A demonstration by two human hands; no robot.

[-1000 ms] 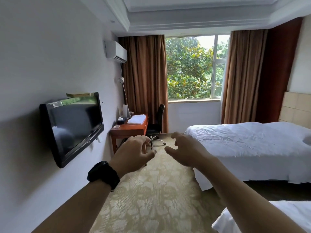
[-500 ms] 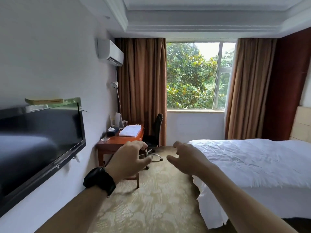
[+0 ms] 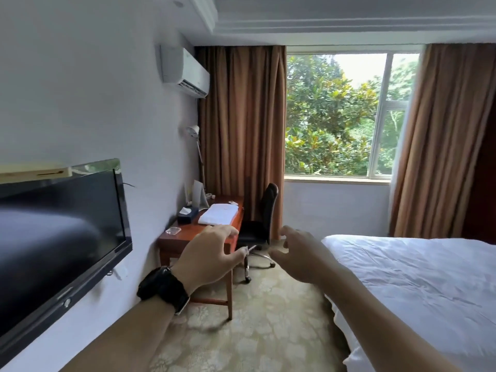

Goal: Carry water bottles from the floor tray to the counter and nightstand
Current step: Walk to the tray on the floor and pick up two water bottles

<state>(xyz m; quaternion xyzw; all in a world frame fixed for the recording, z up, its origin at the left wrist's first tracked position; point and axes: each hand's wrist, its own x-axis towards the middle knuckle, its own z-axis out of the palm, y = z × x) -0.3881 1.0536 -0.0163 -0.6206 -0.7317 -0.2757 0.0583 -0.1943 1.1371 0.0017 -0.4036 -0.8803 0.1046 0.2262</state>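
My left hand [image 3: 208, 257], with a black watch on its wrist, is held out in front of me, fingers curled and apart, holding nothing. My right hand [image 3: 300, 257] is stretched out beside it, also open and empty. Both hover in the air over the carpet, in front of a wooden desk [image 3: 171, 238] against the left wall. No water bottle, floor tray or nightstand is in view.
A wall-mounted TV [image 3: 57, 237] juts out at my left. On the desk lie a folded white towel [image 3: 218, 214], a tissue box [image 3: 187, 214] and a glass ashtray [image 3: 173, 231]. A black office chair [image 3: 261, 218] stands by it. A white bed [image 3: 418, 285] fills the right. Patterned carpet [image 3: 255, 331] runs between.
I have moved forward along the aisle: the TV, desk and bed are nearer and larger. Both hands stay held out in front, open and empty.
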